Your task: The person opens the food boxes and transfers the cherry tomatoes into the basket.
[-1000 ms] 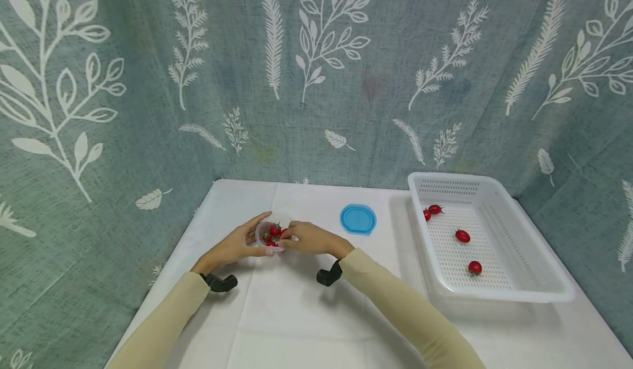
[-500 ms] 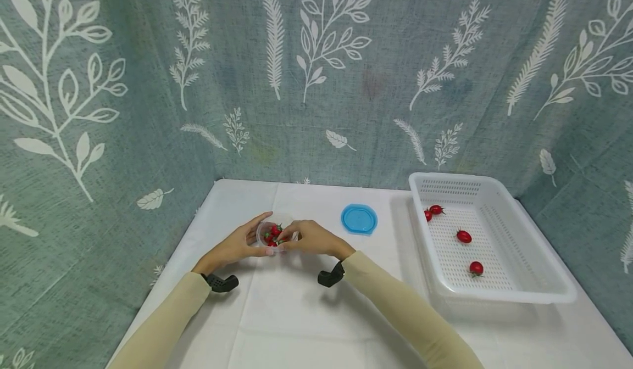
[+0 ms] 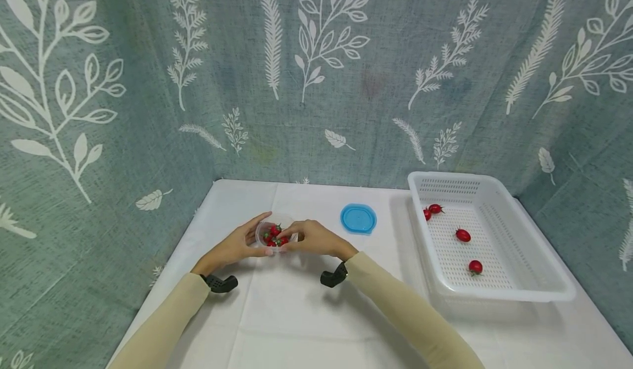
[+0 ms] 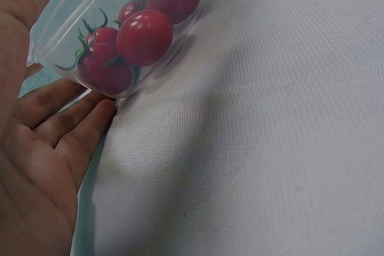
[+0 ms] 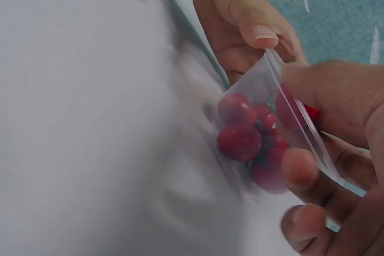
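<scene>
A small clear plastic container [image 3: 259, 236] stands on the white cloth with several red cherry tomatoes [image 3: 275, 229] inside. Green stems show on some of them. My left hand [image 3: 236, 247] holds the container from the left, thumb at the near rim and fingers round the far side. From the right, my right hand [image 3: 316, 239] reaches over the rim with its fingertips inside. Between its thumb and finger is one cherry tomato [image 5: 289, 112], higher than the others in the right wrist view. Other fingers of that hand lie along the container's outside.
A blue lid [image 3: 358, 218] lies on the cloth right of the container. Farther right is a large white perforated basket [image 3: 514, 237] with several cherry tomatoes [image 3: 462, 235] in it. Patterned green-grey curtain [image 3: 316, 138] surrounds the table.
My right hand has lowered a cherry tomato into the container and its fingers have spread slightly, so more of the tomato shows. My left hand has kept its place on the container.
</scene>
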